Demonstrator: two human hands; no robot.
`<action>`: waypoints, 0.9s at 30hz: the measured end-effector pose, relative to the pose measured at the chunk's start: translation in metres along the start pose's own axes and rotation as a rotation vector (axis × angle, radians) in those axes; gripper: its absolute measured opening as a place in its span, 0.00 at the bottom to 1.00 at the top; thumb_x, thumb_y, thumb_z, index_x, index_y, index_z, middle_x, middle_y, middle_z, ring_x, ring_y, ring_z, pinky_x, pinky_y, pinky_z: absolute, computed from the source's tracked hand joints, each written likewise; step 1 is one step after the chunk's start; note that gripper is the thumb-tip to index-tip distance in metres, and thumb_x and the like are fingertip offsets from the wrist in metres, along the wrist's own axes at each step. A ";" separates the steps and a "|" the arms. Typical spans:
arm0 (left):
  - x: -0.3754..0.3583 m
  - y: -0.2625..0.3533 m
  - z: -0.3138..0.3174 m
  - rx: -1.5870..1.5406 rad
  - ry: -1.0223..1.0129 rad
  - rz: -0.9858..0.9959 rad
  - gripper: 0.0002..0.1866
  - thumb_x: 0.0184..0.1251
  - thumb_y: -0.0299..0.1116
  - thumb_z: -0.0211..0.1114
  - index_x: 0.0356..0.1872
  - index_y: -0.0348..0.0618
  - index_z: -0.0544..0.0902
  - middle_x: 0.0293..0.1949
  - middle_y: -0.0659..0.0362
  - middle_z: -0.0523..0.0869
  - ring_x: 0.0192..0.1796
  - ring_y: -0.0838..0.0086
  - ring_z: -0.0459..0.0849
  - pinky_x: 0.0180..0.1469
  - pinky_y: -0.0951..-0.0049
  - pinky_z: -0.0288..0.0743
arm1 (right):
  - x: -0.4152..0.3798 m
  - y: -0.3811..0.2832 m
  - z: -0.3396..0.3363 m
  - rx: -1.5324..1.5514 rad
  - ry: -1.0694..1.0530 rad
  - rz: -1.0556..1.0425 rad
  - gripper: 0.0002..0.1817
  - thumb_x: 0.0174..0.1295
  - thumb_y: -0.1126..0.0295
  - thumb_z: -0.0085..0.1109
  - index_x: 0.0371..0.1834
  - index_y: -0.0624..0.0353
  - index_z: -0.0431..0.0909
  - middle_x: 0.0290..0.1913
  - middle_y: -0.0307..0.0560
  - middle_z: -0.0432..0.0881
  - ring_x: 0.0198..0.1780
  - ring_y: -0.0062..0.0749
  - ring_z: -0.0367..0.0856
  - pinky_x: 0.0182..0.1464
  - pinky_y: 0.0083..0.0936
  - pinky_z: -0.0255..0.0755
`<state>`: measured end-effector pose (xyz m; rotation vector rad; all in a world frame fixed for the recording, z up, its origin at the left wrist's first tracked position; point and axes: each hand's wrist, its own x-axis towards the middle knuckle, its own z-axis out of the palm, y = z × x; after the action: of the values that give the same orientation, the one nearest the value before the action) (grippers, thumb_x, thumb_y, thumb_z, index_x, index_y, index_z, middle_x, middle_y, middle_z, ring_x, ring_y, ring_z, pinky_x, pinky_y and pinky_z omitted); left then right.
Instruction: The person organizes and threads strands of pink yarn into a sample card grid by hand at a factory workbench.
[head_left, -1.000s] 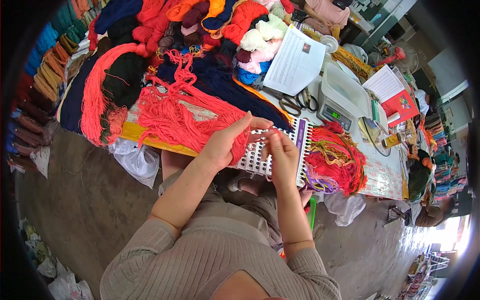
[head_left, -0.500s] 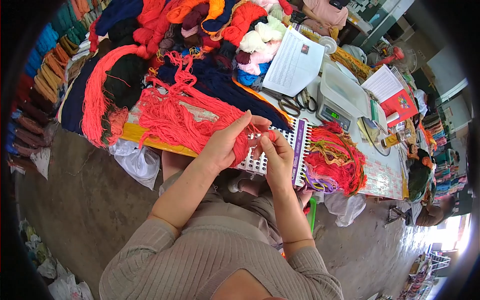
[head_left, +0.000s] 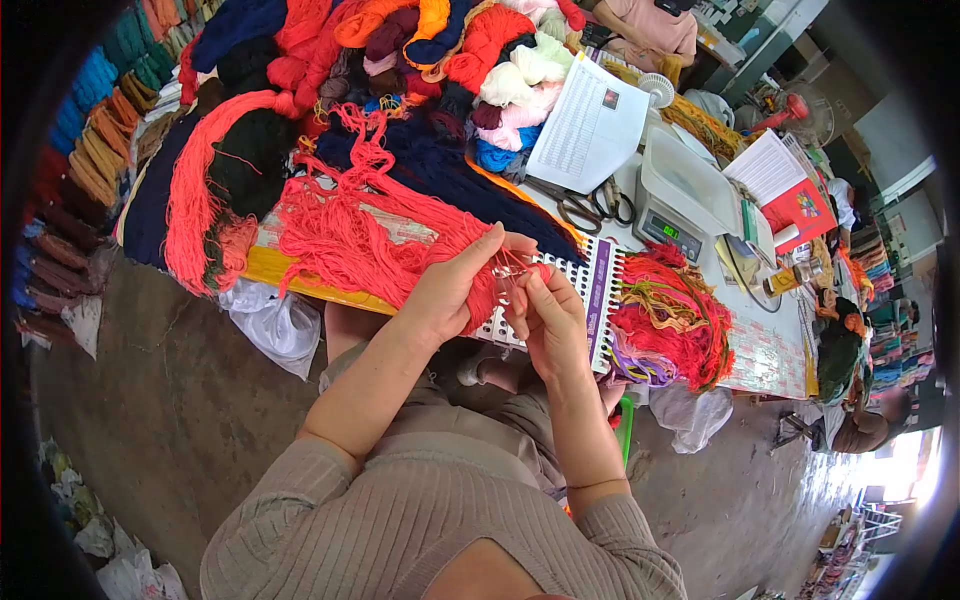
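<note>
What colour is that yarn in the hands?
The yarn is bright coral red; it shows best in the head view.

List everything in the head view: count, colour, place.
table: 1, pale, centre
coral yarn: 2 masses, coral, table front-left
mixed yarn hanks: many, multicoloured, table back-left
perforated thread card: at least 1, white, table front
thread bundle: 1, mostly red, right of card
digital scale: 1, grey, table right
tub: 1, translucent, on scale
scissors: count unclear, dark, beside scale
printed sheet: 1, white, behind scissors
plastic bags: at least 2, white, below table edge
co-worker: 1, pink top, far side
left hand: 1, bare, holding coral yarn
right hand: 1, bare, pinching strands
</note>
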<state>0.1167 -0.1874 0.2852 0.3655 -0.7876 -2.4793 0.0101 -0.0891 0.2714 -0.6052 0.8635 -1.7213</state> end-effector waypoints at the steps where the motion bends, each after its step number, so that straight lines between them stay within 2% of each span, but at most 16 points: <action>1: 0.000 0.000 0.002 0.014 0.076 0.026 0.22 0.73 0.45 0.49 0.46 0.33 0.78 0.36 0.57 0.81 0.39 0.77 0.81 0.43 0.77 0.76 | 0.000 -0.001 -0.001 -0.024 0.002 0.011 0.11 0.69 0.63 0.48 0.35 0.60 0.70 0.25 0.42 0.76 0.20 0.21 0.70 0.24 0.15 0.63; 3: -0.001 0.003 0.000 0.038 0.071 0.044 0.21 0.73 0.45 0.49 0.46 0.33 0.77 0.34 0.58 0.81 0.38 0.77 0.80 0.43 0.77 0.75 | -0.002 0.000 -0.001 -0.049 0.005 0.025 0.11 0.69 0.63 0.48 0.34 0.60 0.70 0.22 0.40 0.74 0.19 0.20 0.68 0.22 0.14 0.62; 5: -0.001 0.005 -0.005 0.062 0.067 0.060 0.21 0.73 0.44 0.49 0.46 0.33 0.77 0.32 0.59 0.80 0.37 0.78 0.80 0.44 0.77 0.74 | -0.003 0.003 -0.001 -0.232 0.028 -0.067 0.12 0.70 0.63 0.46 0.33 0.60 0.69 0.20 0.40 0.72 0.18 0.19 0.67 0.21 0.13 0.60; 10: 0.000 0.006 -0.006 0.048 0.036 0.095 0.21 0.73 0.43 0.49 0.46 0.33 0.77 0.22 0.64 0.73 0.30 0.80 0.74 0.38 0.79 0.71 | -0.003 0.006 -0.003 -0.305 0.038 -0.115 0.13 0.70 0.62 0.45 0.33 0.60 0.68 0.19 0.39 0.72 0.18 0.19 0.67 0.21 0.14 0.62; 13: 0.001 0.005 -0.013 0.021 -0.033 0.074 0.21 0.73 0.44 0.49 0.46 0.32 0.77 0.21 0.65 0.70 0.28 0.80 0.72 0.35 0.79 0.69 | -0.004 0.005 -0.002 -0.324 0.045 -0.124 0.14 0.71 0.61 0.44 0.33 0.60 0.68 0.19 0.39 0.71 0.18 0.19 0.67 0.21 0.14 0.62; 21: -0.002 0.007 -0.006 0.071 0.029 0.045 0.21 0.74 0.46 0.47 0.45 0.36 0.78 0.18 0.69 0.66 0.20 0.85 0.63 0.29 0.83 0.63 | -0.004 0.007 -0.002 -0.307 0.062 -0.119 0.15 0.72 0.60 0.41 0.32 0.59 0.67 0.18 0.38 0.70 0.18 0.18 0.66 0.20 0.13 0.61; 23: -0.001 0.009 -0.007 0.098 0.021 0.047 0.21 0.74 0.46 0.46 0.45 0.37 0.78 0.17 0.70 0.65 0.19 0.86 0.61 0.28 0.84 0.61 | -0.004 0.005 -0.002 -0.329 0.103 -0.051 0.14 0.71 0.62 0.44 0.34 0.61 0.69 0.19 0.37 0.70 0.18 0.18 0.67 0.20 0.13 0.61; 25: 0.002 0.011 -0.011 0.203 -0.007 0.079 0.22 0.74 0.47 0.45 0.45 0.37 0.78 0.16 0.70 0.64 0.17 0.87 0.59 0.24 0.85 0.58 | -0.006 0.003 -0.003 -0.588 0.029 -0.014 0.09 0.69 0.67 0.48 0.37 0.62 0.71 0.20 0.38 0.71 0.18 0.18 0.67 0.20 0.14 0.60; 26: 0.003 0.014 -0.009 0.319 0.034 0.097 0.24 0.74 0.50 0.43 0.43 0.39 0.78 0.13 0.71 0.61 0.15 0.87 0.56 0.21 0.84 0.55 | -0.006 0.002 -0.008 -0.682 -0.038 0.012 0.06 0.67 0.71 0.50 0.38 0.63 0.73 0.22 0.39 0.74 0.22 0.19 0.72 0.24 0.14 0.64; 27: 0.003 0.018 -0.012 0.434 0.067 0.058 0.25 0.73 0.52 0.43 0.39 0.40 0.79 0.12 0.71 0.60 0.15 0.87 0.56 0.21 0.84 0.54 | -0.007 -0.002 -0.010 -0.840 -0.018 -0.134 0.06 0.67 0.72 0.50 0.38 0.63 0.73 0.23 0.39 0.76 0.23 0.20 0.73 0.27 0.15 0.66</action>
<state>0.1252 -0.2068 0.2862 0.5641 -1.2887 -2.2166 0.0041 -0.0796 0.2670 -1.2451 1.5707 -1.4135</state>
